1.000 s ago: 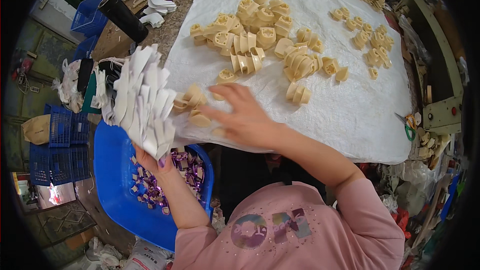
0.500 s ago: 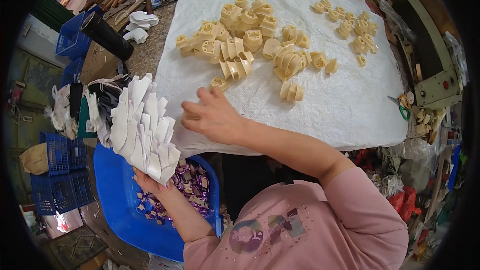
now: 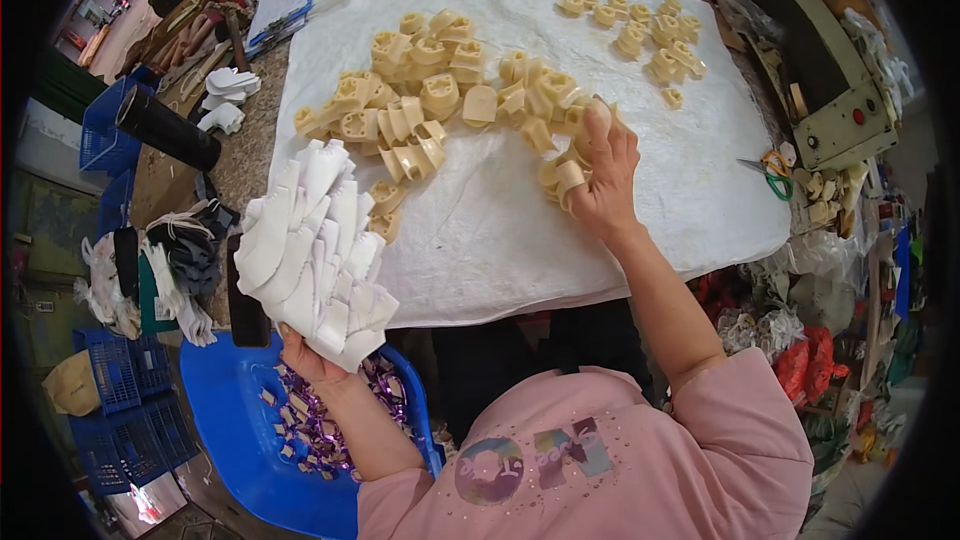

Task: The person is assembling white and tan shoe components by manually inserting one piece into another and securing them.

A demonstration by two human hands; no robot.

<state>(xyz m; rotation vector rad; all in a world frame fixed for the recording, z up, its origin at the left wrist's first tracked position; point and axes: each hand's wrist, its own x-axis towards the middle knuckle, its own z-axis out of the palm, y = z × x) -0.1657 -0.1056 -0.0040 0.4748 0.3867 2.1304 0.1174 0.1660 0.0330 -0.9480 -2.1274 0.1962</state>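
- Worktable (image 3: 262, 125): speckled brown top, mostly under a white sheet (image 3: 700, 210).
- Left of the worktable: a pale wall (image 3: 62, 145) and a worn green panel (image 3: 50, 230).
- Beyond the worktable's far left corner: brightly lit, pinkish ground (image 3: 125, 15).
- Right of the worktable: a grey-green metal frame (image 3: 850, 120) with a red button (image 3: 858, 116).
- Below the worktable's left side: grey floor (image 3: 212, 488).
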